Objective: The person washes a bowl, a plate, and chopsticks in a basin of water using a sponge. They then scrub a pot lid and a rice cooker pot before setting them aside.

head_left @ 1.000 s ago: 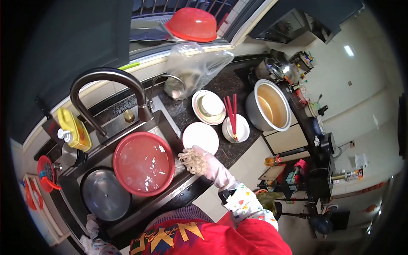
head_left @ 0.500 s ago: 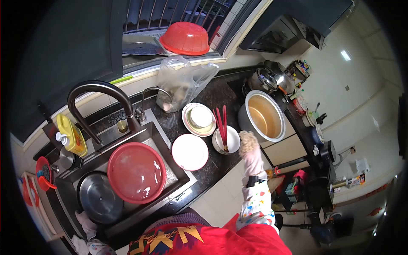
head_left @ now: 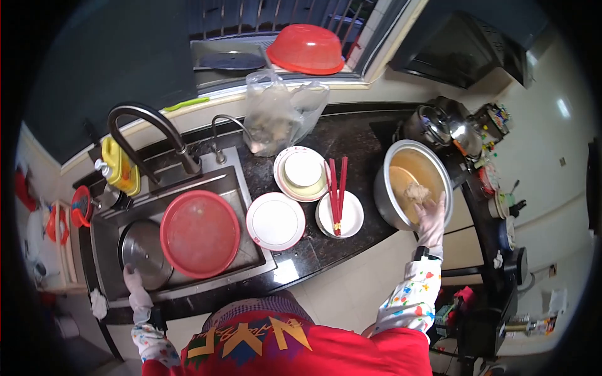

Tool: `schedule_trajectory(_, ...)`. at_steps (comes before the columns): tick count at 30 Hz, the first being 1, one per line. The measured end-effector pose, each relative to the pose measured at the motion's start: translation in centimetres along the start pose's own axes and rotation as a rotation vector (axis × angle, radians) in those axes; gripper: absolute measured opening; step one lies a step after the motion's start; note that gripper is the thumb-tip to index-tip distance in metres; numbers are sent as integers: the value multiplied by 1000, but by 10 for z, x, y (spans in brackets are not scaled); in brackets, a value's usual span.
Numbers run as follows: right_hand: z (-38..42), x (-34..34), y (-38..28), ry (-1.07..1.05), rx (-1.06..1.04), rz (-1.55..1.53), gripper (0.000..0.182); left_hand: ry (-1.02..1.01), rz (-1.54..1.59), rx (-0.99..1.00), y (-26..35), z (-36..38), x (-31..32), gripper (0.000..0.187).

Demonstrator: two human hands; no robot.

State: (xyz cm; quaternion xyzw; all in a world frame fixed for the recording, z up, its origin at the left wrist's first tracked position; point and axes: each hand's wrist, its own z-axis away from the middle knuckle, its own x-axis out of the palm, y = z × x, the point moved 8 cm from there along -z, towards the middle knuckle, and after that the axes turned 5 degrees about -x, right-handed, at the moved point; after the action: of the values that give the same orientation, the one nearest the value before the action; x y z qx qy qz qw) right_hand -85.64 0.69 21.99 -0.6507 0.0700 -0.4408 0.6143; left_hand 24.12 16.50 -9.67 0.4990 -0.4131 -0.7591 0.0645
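My right hand (head_left: 430, 219), in a pale glove, reaches over the near rim of a large metal pot (head_left: 390, 199) with a tan inside. Its fingers hold a tan, fibrous scrubber (head_left: 416, 192) inside the pot. At the sink's near left edge, my left hand (head_left: 137, 289), also gloved, touches the rim of a dark metal pan (head_left: 145, 254). Its fingers are bent down, and no held object can be made out. A red basin (head_left: 200, 234) stands in the sink beside the pan. Left of the pot, red chopsticks (head_left: 339, 194) lie across a white bowl (head_left: 353, 216).
A white plate (head_left: 276, 221) and stacked bowls (head_left: 303, 170) stand between sink and pot. Behind them is a plastic bag (head_left: 273, 125). A black faucet (head_left: 150, 128) arches over the sink, near a yellow bottle (head_left: 120, 168). Lidded pots (head_left: 426, 127) stand at the back right.
My right hand has moved right with the scrubber, from beside the pot to inside it. My left hand has come further into view at the sink edge. The camera view has shifted.
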Motion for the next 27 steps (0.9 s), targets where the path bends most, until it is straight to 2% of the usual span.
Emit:
schedule_trajectory(1, -9, -23, 1, 103, -23, 202, 68, -1, 64, -32, 12, 11, 1, 49)
schedule_trajectory(2, -25, -49, 3, 129, -4, 265, 64, -5, 132, -62, 15, 21, 3, 50)
schedule_trajectory(3, -41, -76, 6, 154, 17, 326, 60, 4, 144, -46, -9, 11, 16, 51)
schedule_trajectory(5, -47, -107, -9, 247, -173, 406, 43, 22, 146, -61, 28, 52, 4, 51)
schedule_trajectory(6, -30, -111, -24, 391, -279, 433, 34, 29, 152, -62, 55, 70, -3, 51)
schedule_trajectory(7, -52, -154, -25, 392, -321, 488, 37, 21, 119, -69, 61, 75, -5, 51)
schedule_trajectory(8, -47, -161, -26, 382, -320, 493, 37, 25, 120, -78, 67, 82, -7, 51)
schedule_trajectory(10, -17, -164, -62, 586, -712, 800, 41, 70, 200, -52, 83, 97, -9, 50)
schedule_trajectory(11, -11, -162, -62, 583, -717, 805, 41, 63, 232, -30, 79, 93, -6, 51)
schedule_trajectory(13, -10, -169, -44, 686, -440, 814, 47, 25, 226, -83, 104, 119, -3, 52)
schedule_trajectory(15, -1, -144, 11, 59, 105, 262, 54, -44, 158, -143, 121, 135, 1, 55)
schedule_trajectory(16, 5, -130, 24, -25, 214, 145, 57, -7, 18, -67, 128, 140, 1, 53)
schedule_trajectory(17, 21, -104, 23, 23, 232, 124, 59, -6, 25, 2, 121, 136, 7, 52)
schedule_trajectory(18, -3, -130, 36, -3, 227, 24, 61, -10, 20, 47, 127, 142, 8, 51)
schedule_trajectory(19, 1, -124, 32, 2, 189, 61, 58, -50, 21, 39, 151, 158, 6, 51)
schedule_trajectory(20, 0, -121, 32, -2, 214, -11, 42, -32, -8, 91, 155, 161, 7, 51)
schedule_trajectory(21, -1, -121, 27, -141, 83, 139, 21, -50, -36, 69, 178, 177, 3, 51)
schedule_trajectory(22, -2, -120, 18, -322, -262, 601, 11, -70, -65, 47, 200, 191, -1, 51)
schedule_trajectory(23, -6, -129, 17, -321, -308, 747, 12, -67, -79, 69, 199, 189, 1, 50)
schedule_trajectory(24, 16, -96, 4, -409, -465, 998, 11, -63, -91, 86, 196, 189, 3, 49)
schedule_trajectory(25, 9, -110, 9, -349, -349, 987, 14, -78, -102, 72, 210, 199, -1, 48)
schedule_trajectory(26, 30, -91, -5, -246, -316, 1241, 16, -88, -115, 54, 227, 210, -4, 47)
schedule_trajectory(27, 40, -81, 2, -243, -187, 922, 19, -85, -104, 87, 232, 214, -7, 46)
